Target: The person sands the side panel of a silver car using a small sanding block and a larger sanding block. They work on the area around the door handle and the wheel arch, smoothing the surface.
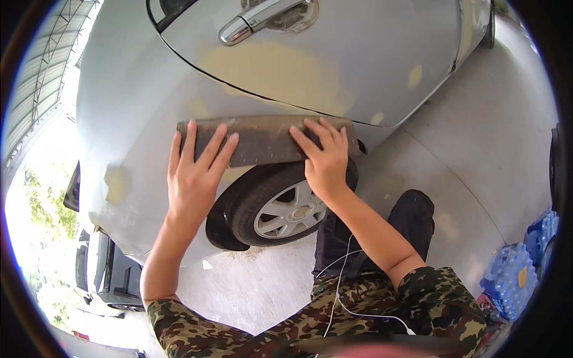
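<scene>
A long, dark sanding block (262, 143) lies lengthwise against the silver-grey car body (143, 89), just above the rear wheel (292, 212). My left hand (194, 173) holds its left end, with the fingers spread over the face. Toward its right end, my right hand (328, 161) grips the block in the same way, fingers reaching up to the top edge. Above the block, a large yellow filler patch (274, 65) spreads across the door and the panel beside it. What lies under the block is hidden.
A chrome door handle (250, 24) sticks out above. A smaller filler patch (115, 185) marks the panel at left. Blue-wrapped bottle packs (509, 280) stand on the concrete floor (459, 155) at right. A white cable (339, 280) hangs over my lap. Another car (119, 274) is parked at lower left.
</scene>
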Available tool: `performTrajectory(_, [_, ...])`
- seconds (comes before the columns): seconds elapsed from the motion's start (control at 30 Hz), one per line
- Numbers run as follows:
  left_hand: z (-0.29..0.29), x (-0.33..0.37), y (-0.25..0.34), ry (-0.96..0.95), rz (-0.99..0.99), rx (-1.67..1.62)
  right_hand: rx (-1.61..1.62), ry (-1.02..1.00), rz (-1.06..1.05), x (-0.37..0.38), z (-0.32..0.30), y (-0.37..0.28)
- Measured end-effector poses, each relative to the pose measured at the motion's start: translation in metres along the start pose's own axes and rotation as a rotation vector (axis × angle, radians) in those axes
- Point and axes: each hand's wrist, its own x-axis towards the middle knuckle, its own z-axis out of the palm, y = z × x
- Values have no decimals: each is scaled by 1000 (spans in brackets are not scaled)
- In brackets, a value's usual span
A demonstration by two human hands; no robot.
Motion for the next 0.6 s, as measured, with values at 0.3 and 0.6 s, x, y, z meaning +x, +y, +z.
performTrajectory(0.3, [10,53,-39,156,21,147,-67,124,-61,67,11,14])
performTrajectory(0.6, [40,61,-84,230,40,123,-63,176,-69,89,54,6])
